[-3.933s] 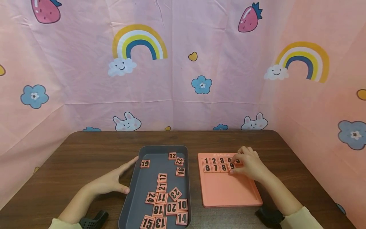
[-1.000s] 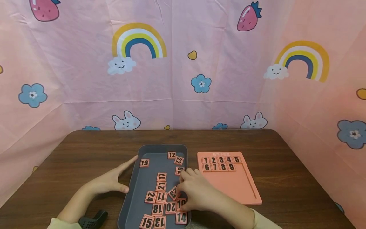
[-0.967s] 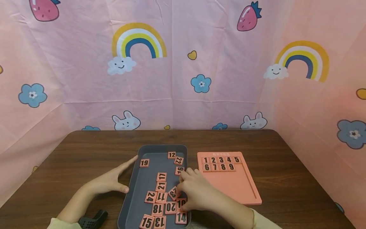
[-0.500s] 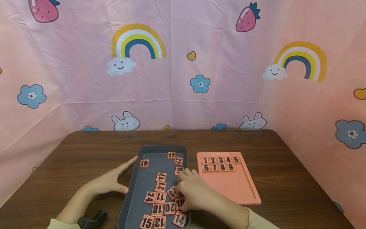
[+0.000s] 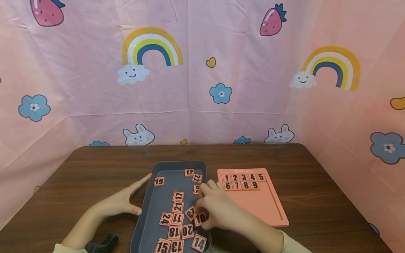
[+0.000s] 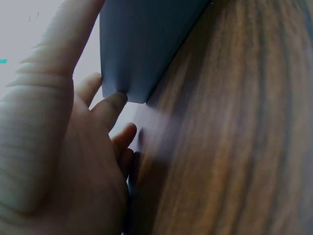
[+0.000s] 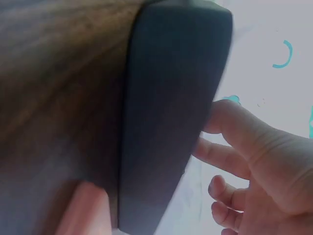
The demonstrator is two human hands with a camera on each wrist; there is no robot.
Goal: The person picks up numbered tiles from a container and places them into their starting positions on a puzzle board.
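Observation:
My right hand (image 5: pixel 219 207) reaches over the right rim of a dark grey tray (image 5: pixel 159 200), pinching the number 10 tile (image 5: pixel 200 219) between thumb and fingers. Around it lie the number 23 tile (image 5: pixel 190 213), the number 20 tile (image 5: pixel 187 231) and the number 14 tile (image 5: pixel 199 242). Fingers partly cover the number 16 tile (image 5: pixel 196 189). My left hand (image 5: pixel 115 202) is spread at the tray's left side; in the left wrist view its fingertips touch the tray wall (image 6: pixel 142 49). The right wrist view shows the tray's outer wall (image 7: pixel 171 107), hiding the tile.
A pink number board (image 5: pixel 253 207) lies right of the tray, with tiles 1 to 5 in its top row and 6 to 9 below. More loose tiles are in the tray. A black strap piece (image 5: pixel 102 244) is by my left wrist. A printed curtain stands behind the table.
From the board, my right hand has moved left to the tray and taken hold of the number 10 tile, which has shifted up. The 14 tile has turned askew. My left hand stays put.

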